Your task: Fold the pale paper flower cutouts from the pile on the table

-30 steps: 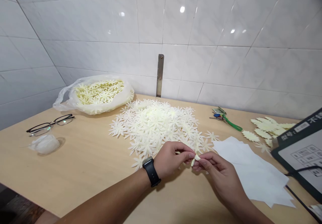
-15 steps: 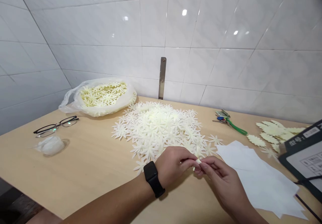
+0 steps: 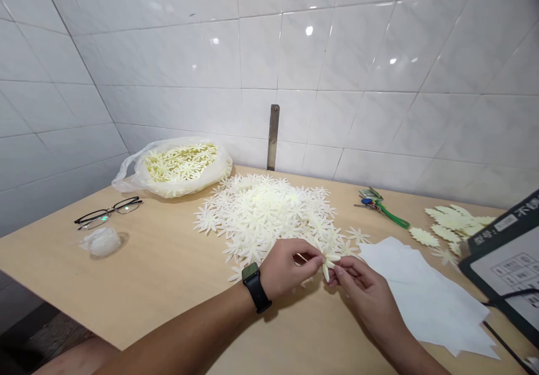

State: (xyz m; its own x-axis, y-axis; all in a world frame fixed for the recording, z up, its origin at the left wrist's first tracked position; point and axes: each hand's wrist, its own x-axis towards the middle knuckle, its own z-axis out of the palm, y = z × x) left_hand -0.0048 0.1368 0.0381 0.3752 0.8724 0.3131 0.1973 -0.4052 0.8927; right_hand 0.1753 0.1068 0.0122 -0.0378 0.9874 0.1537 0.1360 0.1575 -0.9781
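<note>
A small cream flower-shaped piece (image 3: 327, 264) with narrow petals is pinched between both hands, over the near edge of a heap. My left hand (image 3: 290, 265), with a black watch on its wrist, grips it from the left with thumb and forefinger. From the right, my right hand (image 3: 364, 285) holds its other side, thumb against fingers. Just beyond my hands lies the heap of white, many-petalled flower pieces (image 3: 269, 206) on the wooden table (image 3: 168, 285). Part of the held piece is hidden by my fingers.
A plastic bag (image 3: 168, 188) of similar yellowish pieces stands at the back left. Eyeglasses (image 3: 107, 212) and a white bundle (image 3: 101, 242) lie left. To the right are white sheets (image 3: 421, 296), keys with a green strap (image 3: 393, 216), scalloped pieces (image 3: 455, 220) and a dark-framed box (image 3: 505, 251).
The petals of the held piece now stick out between my fingers, where before it looked compact and folded. My hands stay close together. The view has tilted slightly upward.
</note>
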